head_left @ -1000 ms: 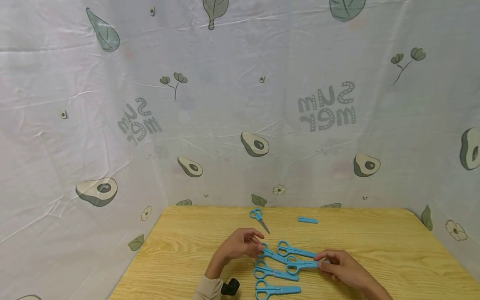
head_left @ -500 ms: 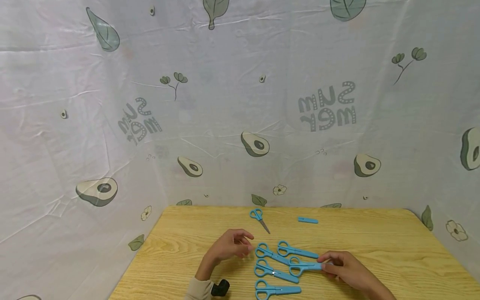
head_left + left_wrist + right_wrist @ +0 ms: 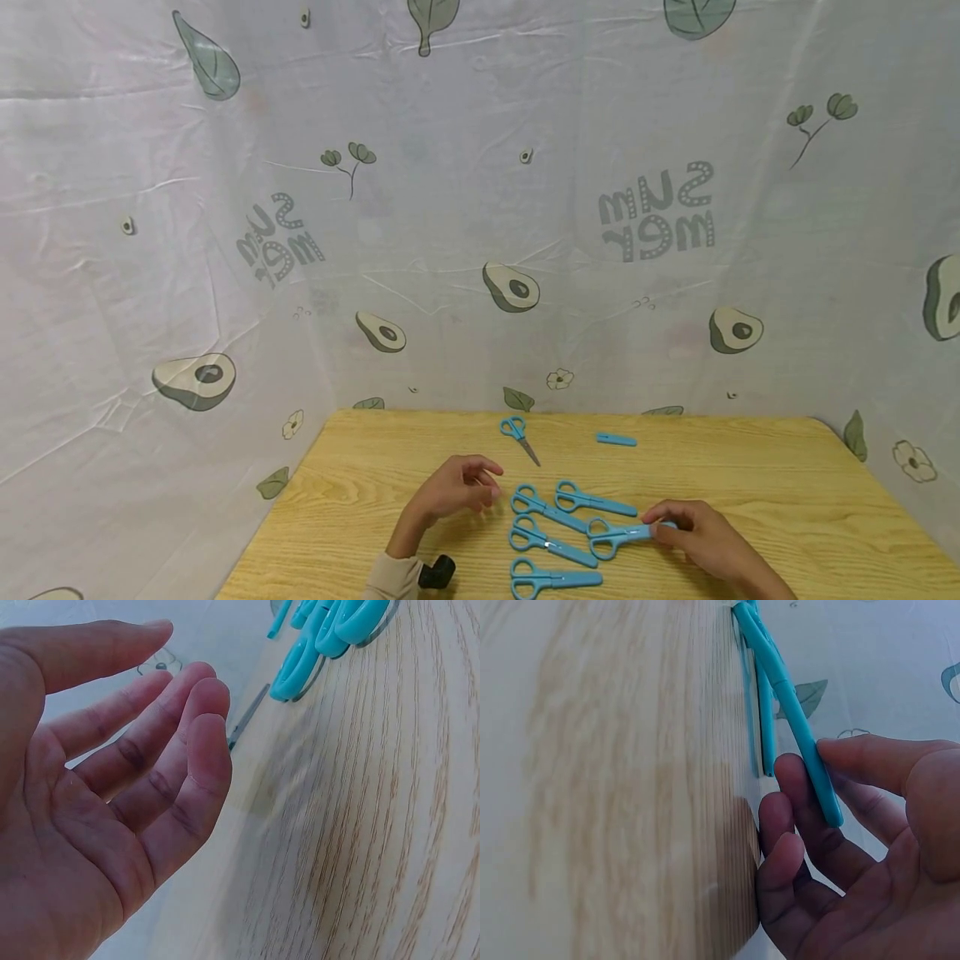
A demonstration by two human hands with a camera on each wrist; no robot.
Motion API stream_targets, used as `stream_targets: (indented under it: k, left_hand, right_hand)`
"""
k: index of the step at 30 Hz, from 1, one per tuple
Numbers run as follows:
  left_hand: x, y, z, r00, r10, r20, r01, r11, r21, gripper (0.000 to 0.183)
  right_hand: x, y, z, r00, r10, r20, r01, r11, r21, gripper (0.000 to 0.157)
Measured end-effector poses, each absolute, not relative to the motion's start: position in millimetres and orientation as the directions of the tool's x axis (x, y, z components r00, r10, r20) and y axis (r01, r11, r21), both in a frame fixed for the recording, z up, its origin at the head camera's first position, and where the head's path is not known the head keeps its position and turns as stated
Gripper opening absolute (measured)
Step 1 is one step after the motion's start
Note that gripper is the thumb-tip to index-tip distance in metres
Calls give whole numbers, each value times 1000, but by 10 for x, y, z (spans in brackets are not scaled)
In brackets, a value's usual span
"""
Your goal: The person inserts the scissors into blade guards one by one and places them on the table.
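My right hand (image 3: 697, 533) pinches the capped tip of a pair of blue scissors (image 3: 617, 537) between thumb and fingers. In the right wrist view those scissors (image 3: 795, 712) slant up from the table, the cap end raised. My left hand (image 3: 459, 487) hovers left of the group with relaxed fingers and nothing in them; the left wrist view shows its bare palm (image 3: 82, 832). Between the hands lie more capped blue scissors: one pair at the back (image 3: 592, 500), one slanting pair (image 3: 547, 508), one below it (image 3: 551, 543), and one pair nearest the front (image 3: 555, 579).
Uncapped scissors (image 3: 521, 438) with bare metal blades lie near the table's back edge. A loose blue blade cap (image 3: 617, 439) is to their right. The wooden table (image 3: 787, 483) meets a printed curtain (image 3: 450, 208) at the back and sides. A black device sits on the left wrist.
My left hand has drawn away leftward from the slanting scissors it was touching. My right hand has shifted the pinched scissors slightly to the right.
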State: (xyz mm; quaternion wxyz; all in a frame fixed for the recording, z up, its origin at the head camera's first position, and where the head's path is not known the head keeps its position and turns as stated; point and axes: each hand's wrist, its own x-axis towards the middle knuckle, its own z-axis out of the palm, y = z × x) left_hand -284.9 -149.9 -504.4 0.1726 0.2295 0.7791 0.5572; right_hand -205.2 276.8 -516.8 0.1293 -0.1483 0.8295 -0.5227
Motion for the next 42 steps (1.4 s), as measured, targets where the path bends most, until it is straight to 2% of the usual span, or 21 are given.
stream_targets:
  k: [6, 15, 28, 42]
  left_hand:
    - [-2871, -1518, -5069, -831, 555, -18, 168, 282, 945, 41]
    - [-2882, -1538, -5063, -827, 562, -24, 173, 295, 940, 44]
    - [-2883, -1538, -5048, -831, 555, -34, 159, 297, 942, 43]
    - [-2869, -1539, -5031, -833, 553, -28, 167, 299, 939, 43]
  right_hand:
    - [-2054, 2773, -5121, -947, -314, -64, -107, 497, -861, 25]
    - [-2060, 2796, -5110, -960, -275, -56, -110, 552, -826, 21]
    - [-2058, 2827, -5079, -962, -264, -64, -90, 535, -840, 29]
    - [-2066, 2852, -5084, -963, -262, -63, -85, 518, -851, 29]
